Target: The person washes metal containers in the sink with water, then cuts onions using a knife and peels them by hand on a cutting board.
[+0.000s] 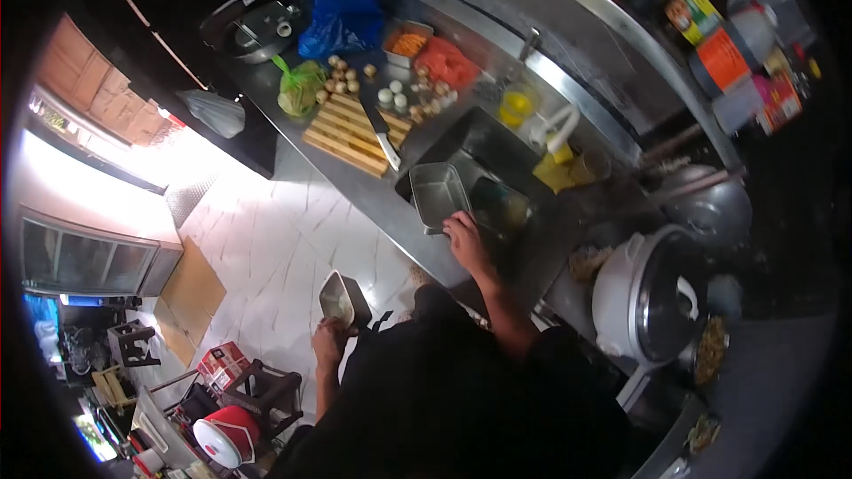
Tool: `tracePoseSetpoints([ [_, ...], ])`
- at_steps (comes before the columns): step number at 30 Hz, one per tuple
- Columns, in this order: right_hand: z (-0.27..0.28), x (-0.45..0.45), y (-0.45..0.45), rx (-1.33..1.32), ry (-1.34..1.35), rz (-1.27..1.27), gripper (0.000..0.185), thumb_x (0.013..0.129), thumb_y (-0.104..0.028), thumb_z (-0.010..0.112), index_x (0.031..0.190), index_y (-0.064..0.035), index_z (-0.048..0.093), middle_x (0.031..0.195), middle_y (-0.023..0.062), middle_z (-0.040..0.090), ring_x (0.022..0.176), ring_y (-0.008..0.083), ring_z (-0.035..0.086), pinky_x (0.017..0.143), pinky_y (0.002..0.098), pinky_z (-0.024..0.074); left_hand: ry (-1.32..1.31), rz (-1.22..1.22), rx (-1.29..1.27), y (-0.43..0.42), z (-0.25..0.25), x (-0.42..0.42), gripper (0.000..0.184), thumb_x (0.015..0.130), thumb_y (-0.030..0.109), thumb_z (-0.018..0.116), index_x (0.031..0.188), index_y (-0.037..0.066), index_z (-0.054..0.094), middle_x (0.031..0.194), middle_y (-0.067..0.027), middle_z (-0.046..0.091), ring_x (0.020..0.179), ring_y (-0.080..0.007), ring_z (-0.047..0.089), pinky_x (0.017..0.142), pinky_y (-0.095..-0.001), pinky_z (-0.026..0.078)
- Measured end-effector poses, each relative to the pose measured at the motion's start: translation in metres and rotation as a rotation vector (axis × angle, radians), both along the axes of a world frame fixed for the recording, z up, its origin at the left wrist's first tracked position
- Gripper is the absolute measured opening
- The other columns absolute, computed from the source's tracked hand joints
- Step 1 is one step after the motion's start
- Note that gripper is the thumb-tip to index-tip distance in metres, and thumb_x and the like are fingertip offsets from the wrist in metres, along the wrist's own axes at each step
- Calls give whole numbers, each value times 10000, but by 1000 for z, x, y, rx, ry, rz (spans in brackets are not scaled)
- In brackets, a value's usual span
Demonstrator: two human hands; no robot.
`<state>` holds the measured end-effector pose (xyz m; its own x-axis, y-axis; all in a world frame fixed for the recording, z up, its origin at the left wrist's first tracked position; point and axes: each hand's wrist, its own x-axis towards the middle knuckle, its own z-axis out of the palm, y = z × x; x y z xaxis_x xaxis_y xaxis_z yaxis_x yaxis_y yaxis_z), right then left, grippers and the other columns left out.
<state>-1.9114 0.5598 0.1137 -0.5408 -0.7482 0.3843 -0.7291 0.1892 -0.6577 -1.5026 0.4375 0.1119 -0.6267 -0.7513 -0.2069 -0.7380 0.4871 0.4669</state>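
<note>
My left hand [329, 339] is closed on the near rim of a small rectangular metal pan [357, 300], held above the tiled floor; something pale lies in its bottom. My right hand [463, 235] grips the near edge of a second rectangular metal pan [440, 197], which is tilted over the edge of the sink [484, 137]. That pan looks bare inside. Beyond it, a knife [382, 135] with a white handle rests on a striped wooden cutting board [342, 135]. Whether the second pan touches the sink I cannot tell.
Onions [342, 82], a green bag [302, 89], a blue bag [342, 22], a red bag [445, 62] and a tray of orange pieces [408, 43] crowd the steel counter. A large lidded pot [617, 297] stands right. A red bucket [232, 430] sits lower left.
</note>
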Motion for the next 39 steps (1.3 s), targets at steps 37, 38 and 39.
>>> tracePoseSetpoints([
  [37,66,279,293,-623,-864,-934,247,958,-35,609,1203,-42,642,1138,179,663,985,292,694,822,388,573,482,-1718,-89,226,130,-227,172,807,107,640,963,117,713,1040,-104,642,1042,-302,640,942,-440,494],
  [38,52,289,310,-1243,-1281,-933,233,959,-7,621,1192,-19,635,1126,181,659,993,234,685,792,360,572,552,-1712,-65,244,136,-228,183,806,102,632,971,110,711,1050,-111,630,1050,-307,629,965,-444,477],
  [39,54,303,338,-819,-1145,-1125,193,971,-30,623,1162,-12,641,1089,178,663,953,226,688,760,354,569,666,-1675,6,263,161,-227,198,859,73,646,1050,71,700,1040,-135,612,1007,-325,613,915,-448,491],
])
